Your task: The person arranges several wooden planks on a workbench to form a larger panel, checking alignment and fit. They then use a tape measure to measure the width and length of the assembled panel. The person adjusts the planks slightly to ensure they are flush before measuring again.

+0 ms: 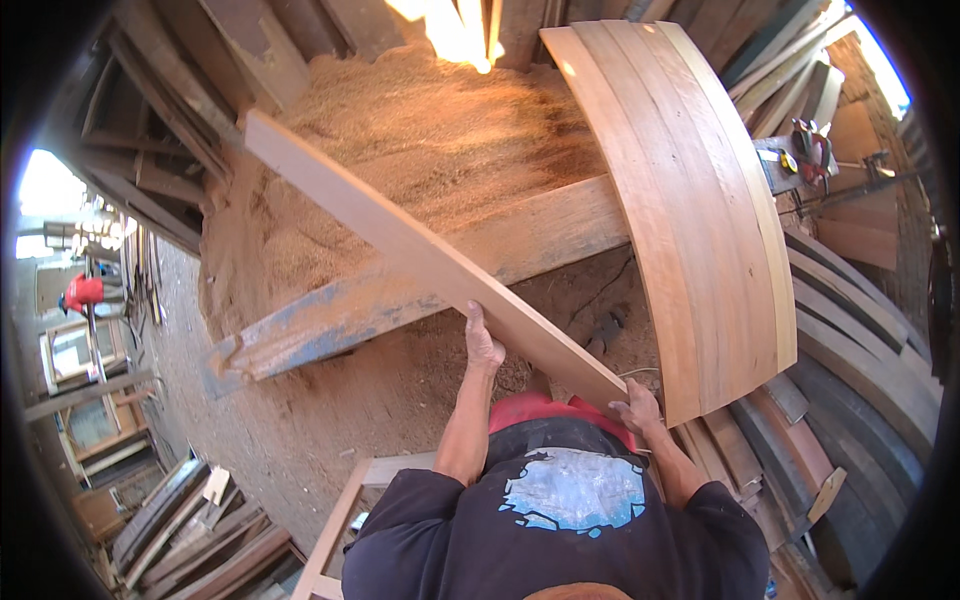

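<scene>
A long, pale wooden board (400,235) slants across in front of me, its far end up at the left and its near end by my waist. My left hand (483,342) grips its lower edge near the middle, thumb on the face and fingers hidden behind. At the near end my right hand (638,408) is closed around the board's end. To the right lies a wide, slightly curved panel of several planks (690,200) side by side. Beneath my board, a worn beam (420,290) with bluish patches runs crosswise.
A large heap of sawdust (430,130) lies beyond the beam. Stacked boards (850,330) stand at the right, and scrap wood (190,530) is piled at the lower left. A red tool (815,150) sits past the panel. A person in red (82,292) is far left.
</scene>
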### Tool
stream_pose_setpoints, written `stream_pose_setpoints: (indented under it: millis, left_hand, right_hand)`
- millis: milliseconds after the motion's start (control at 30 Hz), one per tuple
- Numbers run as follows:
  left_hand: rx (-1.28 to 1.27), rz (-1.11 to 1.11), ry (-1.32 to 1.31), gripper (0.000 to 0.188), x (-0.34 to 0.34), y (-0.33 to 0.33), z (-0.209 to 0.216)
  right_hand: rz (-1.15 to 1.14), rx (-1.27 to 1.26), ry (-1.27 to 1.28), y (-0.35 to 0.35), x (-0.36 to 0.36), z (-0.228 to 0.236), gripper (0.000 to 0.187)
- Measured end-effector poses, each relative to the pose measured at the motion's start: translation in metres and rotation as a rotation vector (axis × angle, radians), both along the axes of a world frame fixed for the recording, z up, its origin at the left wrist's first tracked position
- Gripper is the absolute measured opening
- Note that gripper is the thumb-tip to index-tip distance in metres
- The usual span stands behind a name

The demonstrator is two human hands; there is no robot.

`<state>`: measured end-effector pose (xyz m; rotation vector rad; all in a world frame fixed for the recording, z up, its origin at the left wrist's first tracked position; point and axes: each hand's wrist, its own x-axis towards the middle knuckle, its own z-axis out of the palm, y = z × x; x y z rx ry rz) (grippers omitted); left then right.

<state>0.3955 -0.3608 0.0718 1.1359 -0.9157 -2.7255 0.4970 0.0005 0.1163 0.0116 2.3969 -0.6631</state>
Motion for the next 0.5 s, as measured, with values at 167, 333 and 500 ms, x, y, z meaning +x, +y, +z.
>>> stream_pose_setpoints:
  millis: [167, 333, 500]
  left_hand:
    - [-0.192, -0.214, 0.034, 0.066, -0.042, 0.043, -0.003]
    - [-0.320, -0.435, 0.016, 0.062, -0.067, 0.086, -0.022]
    - [-0.306, -0.623, -0.019, 0.067, -0.075, 0.125, -0.042]
  right_hand:
    - [-0.171, -0.080, -0.066, 0.019, 0.033, -0.018, 0.051]
    - [-0.325, -0.245, -0.133, 0.038, 0.054, -0.031, 0.058]
    - [-0.494, -0.371, -0.179, 0.054, 0.085, -0.048, 0.069]
